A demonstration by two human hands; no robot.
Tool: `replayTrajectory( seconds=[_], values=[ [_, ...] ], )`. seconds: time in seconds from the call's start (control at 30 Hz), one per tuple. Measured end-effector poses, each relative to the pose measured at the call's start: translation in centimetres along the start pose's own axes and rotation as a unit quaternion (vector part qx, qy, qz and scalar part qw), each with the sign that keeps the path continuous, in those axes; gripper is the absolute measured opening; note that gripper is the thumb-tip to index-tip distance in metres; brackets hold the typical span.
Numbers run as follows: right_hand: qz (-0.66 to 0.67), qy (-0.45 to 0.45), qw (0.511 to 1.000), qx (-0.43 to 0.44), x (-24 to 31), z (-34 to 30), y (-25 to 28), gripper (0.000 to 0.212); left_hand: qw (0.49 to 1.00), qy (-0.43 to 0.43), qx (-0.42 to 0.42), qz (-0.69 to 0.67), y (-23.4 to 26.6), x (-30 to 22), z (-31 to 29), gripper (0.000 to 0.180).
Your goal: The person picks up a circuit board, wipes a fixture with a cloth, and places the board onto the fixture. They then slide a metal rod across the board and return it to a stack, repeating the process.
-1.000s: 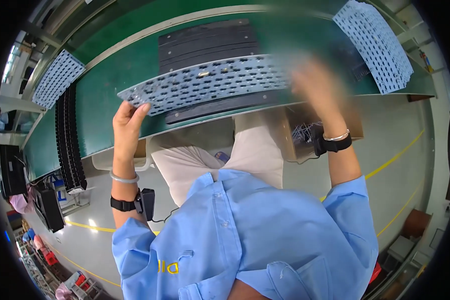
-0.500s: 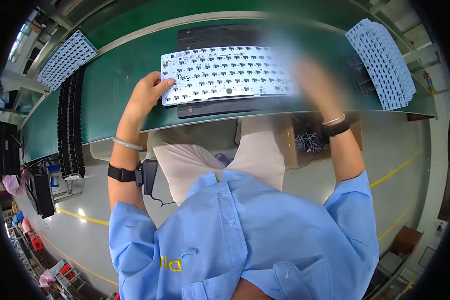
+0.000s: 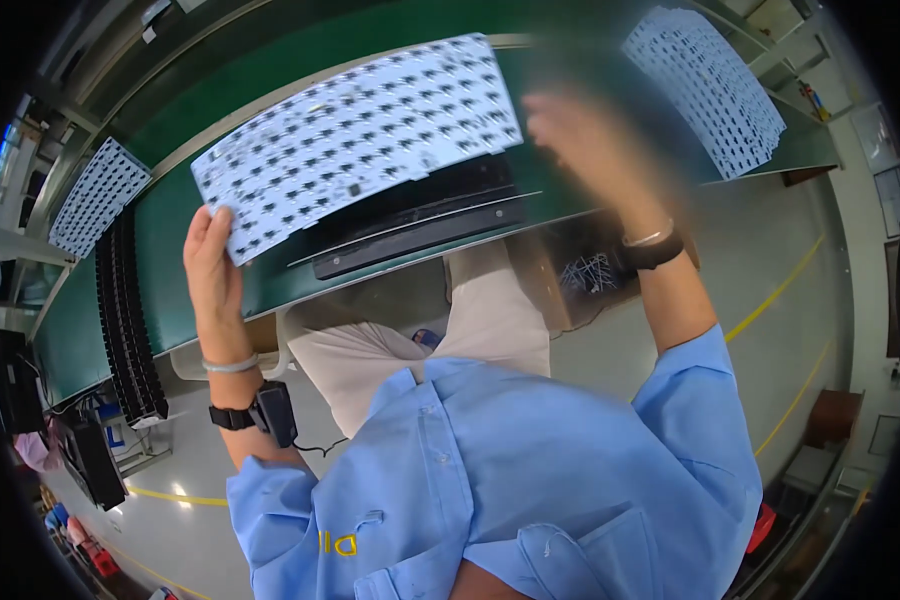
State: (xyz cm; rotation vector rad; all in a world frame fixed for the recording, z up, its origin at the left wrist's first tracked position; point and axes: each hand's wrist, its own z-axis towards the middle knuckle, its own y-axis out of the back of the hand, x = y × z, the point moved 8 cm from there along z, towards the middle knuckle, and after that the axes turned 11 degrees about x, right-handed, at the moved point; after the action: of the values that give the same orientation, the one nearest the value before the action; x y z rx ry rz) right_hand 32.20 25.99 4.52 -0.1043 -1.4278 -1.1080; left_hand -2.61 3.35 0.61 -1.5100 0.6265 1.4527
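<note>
Lowest in the frame, the blue shirt [image 3: 530, 470] fills the bottom centre. Above it, the left hand [image 3: 213, 265] pinches the lower left corner of a white keyboard circuit board [image 3: 360, 135], tilted over a black keyboard tray [image 3: 420, 215] on the green conveyor belt [image 3: 180, 240]. The right hand [image 3: 585, 135], blurred, is beside the board's right edge; its grip cannot be told. More white boards [image 3: 715, 85] lie at upper right.

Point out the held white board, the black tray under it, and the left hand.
white board [image 3: 365, 135], head view, middle of its studded face
black tray [image 3: 420, 228], head view, front edge
left hand [image 3: 213, 272], head view, back of the hand
</note>
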Motion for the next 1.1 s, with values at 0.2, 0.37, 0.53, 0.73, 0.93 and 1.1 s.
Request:
replayTrajectory(
  seconds=[0.2,0.37,0.53,0.73,0.93,1.1],
  values=[
    [-0.268,0.037,0.952,0.145,-3.5,-4.0,-0.6,0.017,0.996,-0.047,-0.058,-0.045,1.5,0.3,-2.3,0.023],
    [-0.102,-0.014,0.988,0.115,-2.8,-5.1,4.0,0.010,0.992,-0.063,-0.088,-0.066,3.5,2.2,-2.8,0.024],
    [-0.105,0.036,0.993,0.046,1.6,-10.0,13.4,0.008,0.991,-0.055,-0.094,-0.074,5.7,2.9,-3.1,0.024],
    [-0.117,-0.154,0.976,-0.101,4.0,-21.9,23.7,0.007,0.991,-0.068,-0.110,-0.016,6.3,2.9,-2.7,0.023],
    [-0.184,-0.258,0.940,-0.124,0.6,-26.6,24.1,0.008,0.992,-0.100,-0.064,-0.036,4.1,2.5,-2.2,0.025],
    [-0.255,-0.188,0.944,-0.098,-1.1,-19.4,18.4,0.025,0.993,-0.104,-0.044,-0.035,-0.7,-0.7,-3.3,0.022]
  ],
)
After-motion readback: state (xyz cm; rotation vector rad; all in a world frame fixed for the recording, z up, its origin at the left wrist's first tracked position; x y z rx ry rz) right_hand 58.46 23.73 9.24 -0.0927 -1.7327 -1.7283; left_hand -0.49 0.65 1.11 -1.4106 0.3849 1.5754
